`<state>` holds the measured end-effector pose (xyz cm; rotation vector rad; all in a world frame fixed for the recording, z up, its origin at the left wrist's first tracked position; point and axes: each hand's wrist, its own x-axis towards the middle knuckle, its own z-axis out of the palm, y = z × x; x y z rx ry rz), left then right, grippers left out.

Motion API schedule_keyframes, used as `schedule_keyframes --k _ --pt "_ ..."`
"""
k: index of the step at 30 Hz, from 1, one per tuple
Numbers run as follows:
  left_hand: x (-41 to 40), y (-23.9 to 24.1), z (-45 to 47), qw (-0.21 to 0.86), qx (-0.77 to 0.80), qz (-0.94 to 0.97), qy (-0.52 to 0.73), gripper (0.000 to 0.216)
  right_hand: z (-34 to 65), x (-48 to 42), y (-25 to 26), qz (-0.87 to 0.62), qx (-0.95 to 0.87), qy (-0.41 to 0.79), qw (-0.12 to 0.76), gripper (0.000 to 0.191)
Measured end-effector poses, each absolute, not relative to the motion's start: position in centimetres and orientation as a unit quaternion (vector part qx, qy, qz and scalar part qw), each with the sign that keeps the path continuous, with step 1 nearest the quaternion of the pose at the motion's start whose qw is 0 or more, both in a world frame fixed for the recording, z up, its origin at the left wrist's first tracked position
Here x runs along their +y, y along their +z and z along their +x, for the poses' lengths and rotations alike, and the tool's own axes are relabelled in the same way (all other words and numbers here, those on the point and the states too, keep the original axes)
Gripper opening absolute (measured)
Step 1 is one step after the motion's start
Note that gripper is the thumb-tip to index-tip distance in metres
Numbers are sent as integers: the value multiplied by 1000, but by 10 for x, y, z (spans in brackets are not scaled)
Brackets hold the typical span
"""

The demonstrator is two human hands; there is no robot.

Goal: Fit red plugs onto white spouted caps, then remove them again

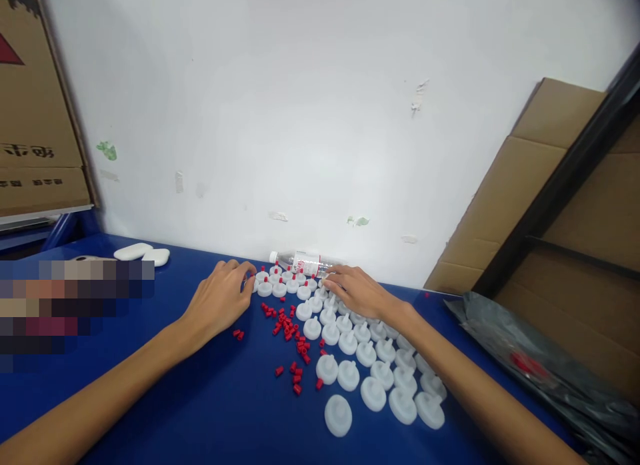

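Observation:
My left hand is at the left end of a group of white round caps with spouts, its thumb and fingers curled round the edge of a white spouted cap. Small red tips sit on the spouts of several caps in this group. My right hand reaches over the bare-spouted white caps, fingers bent together near the back of the group; what is at its fingertips is too small to make out. Loose red tips lie scattered between my hands.
A clear plastic bottle lies against the wall behind the caps. Two white oval objects rest at the left rear of the blue table. A grey plastic bag and cardboard are on the right.

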<state>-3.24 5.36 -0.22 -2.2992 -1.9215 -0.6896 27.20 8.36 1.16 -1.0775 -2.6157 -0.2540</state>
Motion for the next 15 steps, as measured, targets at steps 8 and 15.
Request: schedule_keyframes --k 8,15 --pt "57 -13 -33 39 -624 -752 -208 46 274 85 9 -373 -911 -92 150 45" --pt "63 -14 -42 10 -612 -763 -205 22 271 81 23 -371 -902 -109 193 38"
